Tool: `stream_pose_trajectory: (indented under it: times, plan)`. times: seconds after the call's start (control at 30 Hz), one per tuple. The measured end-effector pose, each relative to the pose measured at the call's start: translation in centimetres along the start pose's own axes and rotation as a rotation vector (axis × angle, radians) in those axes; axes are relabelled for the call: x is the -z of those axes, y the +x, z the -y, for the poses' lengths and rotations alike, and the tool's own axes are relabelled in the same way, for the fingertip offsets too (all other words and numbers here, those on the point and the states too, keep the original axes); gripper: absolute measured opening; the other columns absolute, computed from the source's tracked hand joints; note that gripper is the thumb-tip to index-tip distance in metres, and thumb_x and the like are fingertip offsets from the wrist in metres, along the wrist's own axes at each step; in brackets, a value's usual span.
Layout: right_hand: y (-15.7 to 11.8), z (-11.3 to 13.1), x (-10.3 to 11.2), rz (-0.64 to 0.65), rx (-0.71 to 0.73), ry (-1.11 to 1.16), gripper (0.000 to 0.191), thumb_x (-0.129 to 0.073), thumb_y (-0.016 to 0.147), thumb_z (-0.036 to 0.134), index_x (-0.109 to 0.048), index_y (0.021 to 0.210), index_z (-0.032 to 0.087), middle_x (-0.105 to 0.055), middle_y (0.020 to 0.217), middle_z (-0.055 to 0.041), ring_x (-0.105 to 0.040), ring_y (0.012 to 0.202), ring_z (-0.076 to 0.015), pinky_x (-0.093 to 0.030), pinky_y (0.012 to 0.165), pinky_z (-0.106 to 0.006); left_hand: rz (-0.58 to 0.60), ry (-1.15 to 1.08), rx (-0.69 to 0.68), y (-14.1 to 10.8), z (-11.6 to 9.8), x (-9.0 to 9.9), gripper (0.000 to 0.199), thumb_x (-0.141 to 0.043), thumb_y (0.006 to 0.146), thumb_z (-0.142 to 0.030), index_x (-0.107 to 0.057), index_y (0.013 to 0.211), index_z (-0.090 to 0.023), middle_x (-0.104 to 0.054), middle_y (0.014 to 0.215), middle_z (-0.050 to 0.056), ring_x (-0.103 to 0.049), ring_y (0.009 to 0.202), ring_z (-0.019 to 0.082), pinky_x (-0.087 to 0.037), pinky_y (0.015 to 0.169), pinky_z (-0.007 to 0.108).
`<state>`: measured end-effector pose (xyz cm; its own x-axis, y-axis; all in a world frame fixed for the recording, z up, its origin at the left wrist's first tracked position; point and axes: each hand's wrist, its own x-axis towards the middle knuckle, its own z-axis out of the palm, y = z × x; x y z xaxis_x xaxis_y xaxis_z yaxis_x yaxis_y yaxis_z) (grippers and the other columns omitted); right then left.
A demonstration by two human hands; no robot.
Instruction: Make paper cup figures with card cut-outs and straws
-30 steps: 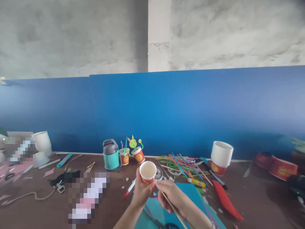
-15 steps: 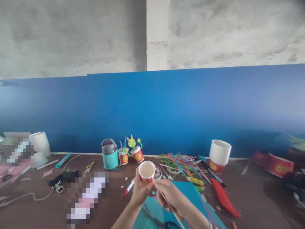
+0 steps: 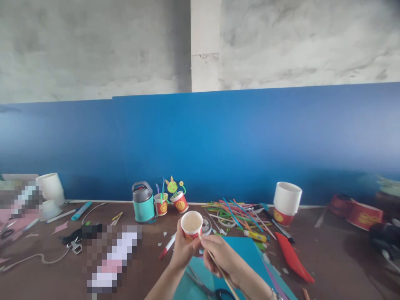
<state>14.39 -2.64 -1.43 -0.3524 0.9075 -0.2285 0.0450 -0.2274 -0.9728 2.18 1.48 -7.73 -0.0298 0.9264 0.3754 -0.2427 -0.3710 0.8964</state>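
Note:
My left hand (image 3: 181, 250) is wrapped round a red and white paper cup (image 3: 191, 222), whose open mouth tilts toward me. Between the fingers of my right hand (image 3: 218, 256) is a thin wooden stick (image 3: 225, 280); its upper end meets the side of the cup just below the rim. Whether the tip pierces the wall is hidden by my fingers. Beneath my hands lie sheets of blue paper (image 3: 242, 250) and a pair of scissors (image 3: 203, 286), partly covered by my right arm.
Behind the cup are a teal lidded container (image 3: 143, 208) and a decorated cup with a green figure (image 3: 179, 202). Coloured pipe cleaners (image 3: 234, 214) lie right of centre, near stacked paper cups (image 3: 286, 200). A red pouch (image 3: 292, 256), a roll of tape (image 3: 206, 225) and a marker (image 3: 167, 246) are close by.
Both hands keep nearly the same hold on the cup and stick. The whole view has shifted very slightly; nothing else has visibly moved.

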Motion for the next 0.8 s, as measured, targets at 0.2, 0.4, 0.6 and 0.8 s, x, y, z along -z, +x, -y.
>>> stream_pose_trajectory:
  times: [0.2, 0.4, 0.6, 0.8]
  plan:
    - [-0.9, 0.9, 0.0, 0.006, -0.024, 0.042, 0.039, -0.043, 0.074, 0.040, -0.060, 0.094, 0.012, -0.048, 0.033, 0.0060, -0.032, 0.025, -0.0064, -0.019, 0.028, -0.017, -0.060, -0.002, 0.023, 0.4, 0.9, 0.5, 0.064, -0.076, 0.063, -0.026, -0.047, 0.120, -0.019, -0.066, 0.099, 0.008, -0.063, 0.087, 0.020, -0.047, 0.081, 0.030]
    - [-1.0, 0.9, 0.1, 0.030, -0.051, 0.172, 0.033, -0.045, 0.073, 0.033, -0.060, 0.092, 0.012, -0.048, 0.035, 0.0060, -0.032, 0.026, -0.0061, -0.018, 0.029, -0.017, -0.074, -0.033, 0.099, 0.3, 0.0, 0.2, 0.066, -0.077, 0.060, -0.026, -0.050, 0.119, -0.018, -0.067, 0.095, 0.007, -0.064, 0.083, 0.020, -0.048, 0.080, 0.031]
    - [-1.5, 1.5, -0.6, -0.001, -0.094, 0.257, 0.033, -0.041, 0.075, 0.026, -0.058, 0.098, 0.010, -0.047, 0.035, 0.0058, -0.032, 0.027, -0.0065, -0.016, 0.030, -0.018, -0.026, -0.046, 0.088, 0.2, -0.1, 0.0, 0.067, -0.076, 0.062, -0.025, -0.048, 0.122, -0.019, -0.066, 0.091, 0.005, -0.062, 0.079, 0.018, -0.049, 0.077, 0.030]
    - [-1.6, 1.5, -0.8, -0.025, -0.096, 0.263, 0.033, -0.041, 0.075, 0.027, -0.058, 0.096, 0.009, -0.047, 0.036, 0.0048, -0.033, 0.028, -0.0069, -0.016, 0.031, -0.018, -0.032, -0.005, 0.080, 0.2, 0.1, 0.2, 0.066, -0.075, 0.065, -0.023, -0.045, 0.124, -0.020, -0.065, 0.091, 0.005, -0.062, 0.080, 0.018, -0.048, 0.078, 0.031]
